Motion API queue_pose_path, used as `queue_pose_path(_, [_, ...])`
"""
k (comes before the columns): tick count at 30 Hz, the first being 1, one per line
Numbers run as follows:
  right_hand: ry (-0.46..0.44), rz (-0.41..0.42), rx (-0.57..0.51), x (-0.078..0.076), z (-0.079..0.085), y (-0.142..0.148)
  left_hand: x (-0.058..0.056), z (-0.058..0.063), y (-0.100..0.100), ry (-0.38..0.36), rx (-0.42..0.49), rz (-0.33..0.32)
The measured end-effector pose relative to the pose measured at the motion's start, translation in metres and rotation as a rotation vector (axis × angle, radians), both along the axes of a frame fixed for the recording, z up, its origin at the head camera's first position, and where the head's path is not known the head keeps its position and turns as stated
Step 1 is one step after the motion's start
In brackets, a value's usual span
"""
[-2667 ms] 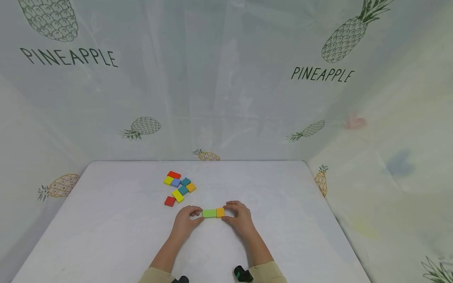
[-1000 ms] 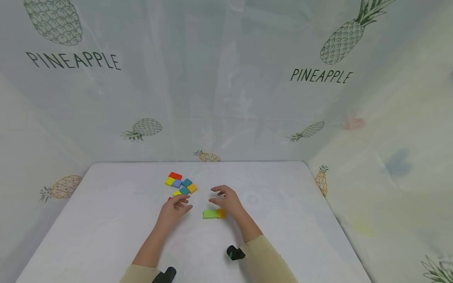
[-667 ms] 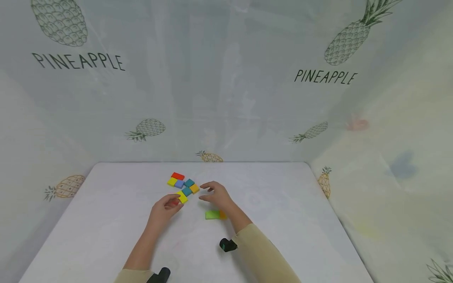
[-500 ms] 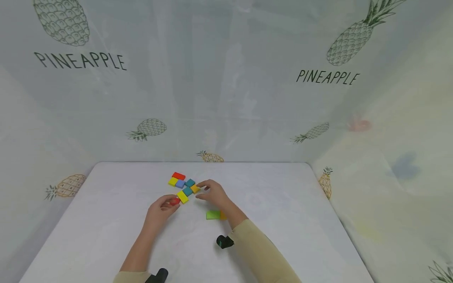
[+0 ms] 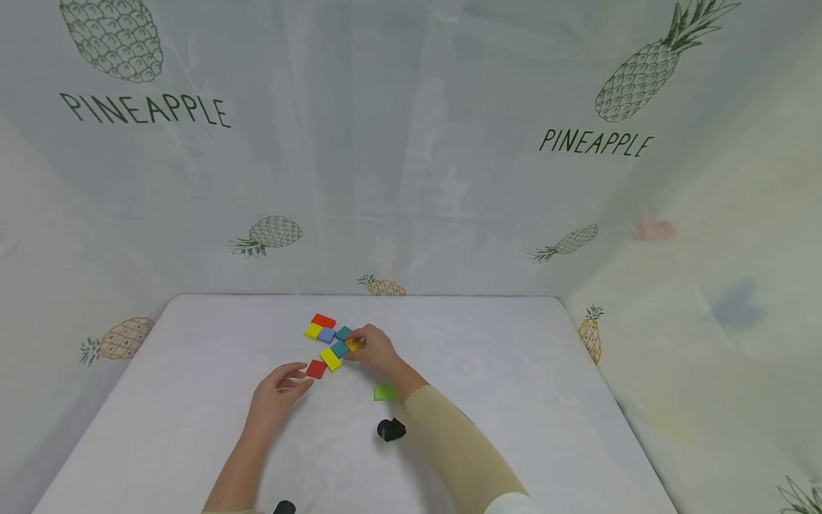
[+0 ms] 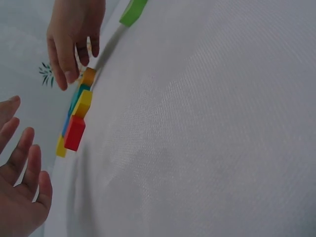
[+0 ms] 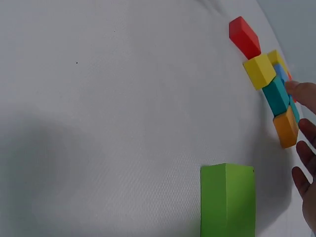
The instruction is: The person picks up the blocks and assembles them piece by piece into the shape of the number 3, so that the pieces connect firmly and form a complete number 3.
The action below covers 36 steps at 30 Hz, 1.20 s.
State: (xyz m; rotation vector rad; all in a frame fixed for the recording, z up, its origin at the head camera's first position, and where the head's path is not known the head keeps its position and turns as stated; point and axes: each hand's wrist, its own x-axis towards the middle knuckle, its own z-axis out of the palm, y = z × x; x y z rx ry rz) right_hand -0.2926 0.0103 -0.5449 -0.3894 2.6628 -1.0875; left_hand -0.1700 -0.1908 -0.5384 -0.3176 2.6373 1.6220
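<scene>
A cluster of small coloured blocks lies mid-table. My right hand (image 5: 371, 349) reaches over it, fingertips (image 6: 64, 79) at the orange block (image 5: 353, 345) (image 7: 286, 129); the fingers look fairly straight, with no firm grip showing. Beside the orange block sit a teal block (image 5: 339, 348) and a yellow block (image 5: 330, 358). My left hand (image 5: 277, 389) hovers open, fingers spread, just short of the red block (image 5: 315, 368) (image 6: 74, 133). A green block (image 5: 385, 392) (image 7: 227, 200) lies apart, next to my right forearm.
More blocks lie at the cluster's far side: red (image 5: 323, 320), yellow (image 5: 312, 330) and blue (image 5: 326, 335). The white table (image 5: 514, 400) is walled by pineapple-print sheeting at the back and both sides.
My right hand left the green and orange pair and moved to the cluster's orange block. My left hand reached to the red block, then drew back a little without it.
</scene>
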Motion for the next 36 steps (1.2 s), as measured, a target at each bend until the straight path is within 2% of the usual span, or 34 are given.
queue_pose_path(11, [0.063,0.052,0.176,-0.013,-0.020,-0.010,0.008,-0.001,-0.004,-0.010,-0.015,0.013])
queue_pose_path(16, [0.093,0.073,0.227,-0.015,-0.019,-0.012,0.008,-0.004,-0.005,-0.021,-0.021,0.022])
queue_pose_path(25, [0.096,0.082,0.233,-0.020,-0.014,-0.011,0.006,-0.006,-0.002,-0.020,-0.021,0.031])
queue_pose_path(36, [0.093,0.072,0.174,-0.017,-0.006,-0.007,0.004,0.000,0.005,0.013,0.006,0.012])
